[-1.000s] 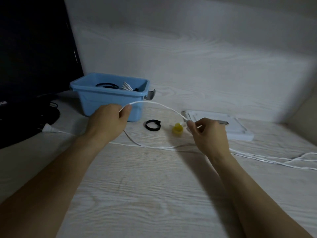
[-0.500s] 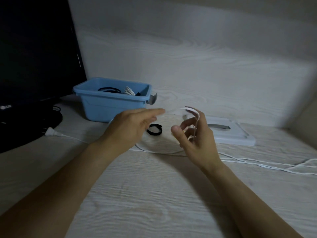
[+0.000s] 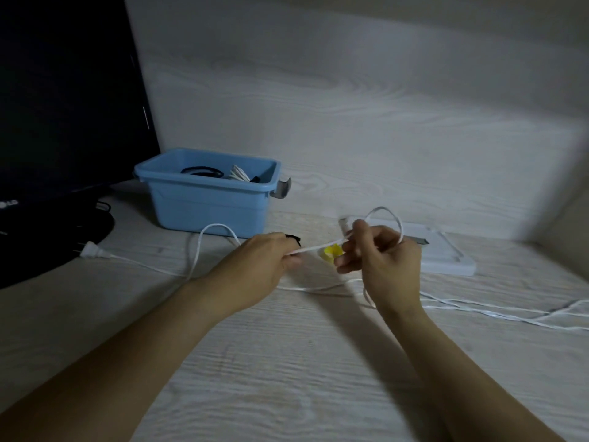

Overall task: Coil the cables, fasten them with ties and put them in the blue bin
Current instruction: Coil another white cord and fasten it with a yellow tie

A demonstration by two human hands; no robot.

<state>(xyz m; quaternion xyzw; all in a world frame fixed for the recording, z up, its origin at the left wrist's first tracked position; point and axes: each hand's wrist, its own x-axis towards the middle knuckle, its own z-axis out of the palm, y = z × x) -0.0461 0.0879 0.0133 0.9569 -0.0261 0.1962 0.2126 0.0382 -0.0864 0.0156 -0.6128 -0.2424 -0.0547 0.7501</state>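
A long white cable (image 3: 204,240) runs from its plug (image 3: 92,252) at the left across the desk and trails off at the right. My left hand (image 3: 258,266) pinches the cable just left of centre. My right hand (image 3: 382,260) grips a small loop of it that rises above the fingers. The blue bin (image 3: 207,205) stands behind my left hand with a black coil and a white coil inside. A yellow tie (image 3: 331,252) lies between my hands. A black tie (image 3: 294,238) peeks out behind my left hand.
A dark monitor (image 3: 63,90) on its stand fills the left side. A flat white lid (image 3: 446,253) lies behind my right hand. Wood-grain walls close the desk at the back and right. Loose cable strands (image 3: 510,314) cross the desk at the right.
The left hand went from open and reaching to pinching the cable near the right hand. The right hand now holds a loop. The view shifted left.
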